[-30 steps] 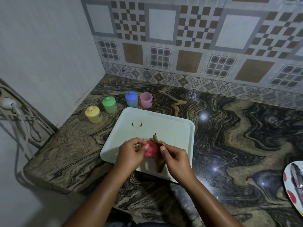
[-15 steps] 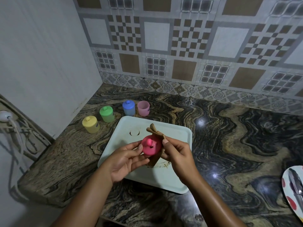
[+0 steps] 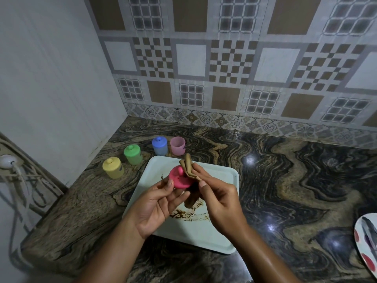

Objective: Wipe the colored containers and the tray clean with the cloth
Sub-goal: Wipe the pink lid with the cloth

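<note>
My left hand [image 3: 158, 203] holds a pink lid [image 3: 180, 177] by its edge above the white tray [image 3: 220, 180]. My right hand [image 3: 218, 201] pinches a folded brown cloth [image 3: 188, 167] against the lid's right side. Brown smears [image 3: 189, 214] mark the tray's near part. Behind the tray stand a yellow container [image 3: 112, 167], a green container [image 3: 133, 154] and a blue container [image 3: 159, 145], each with its lid on. Beside them is a pink container [image 3: 177, 145] without a lid.
The dark marbled counter [image 3: 285, 180] ends at a wall on the left and a tiled wall behind. A white plate with red dots [image 3: 365, 242] lies at the right edge. Cables and a plug [image 3: 9, 162] hang by the counter's left end.
Both hands have lifted the pink lid and the cloth up off the tray and away from it. The view has tilted upward, showing more of the tiled wall.
</note>
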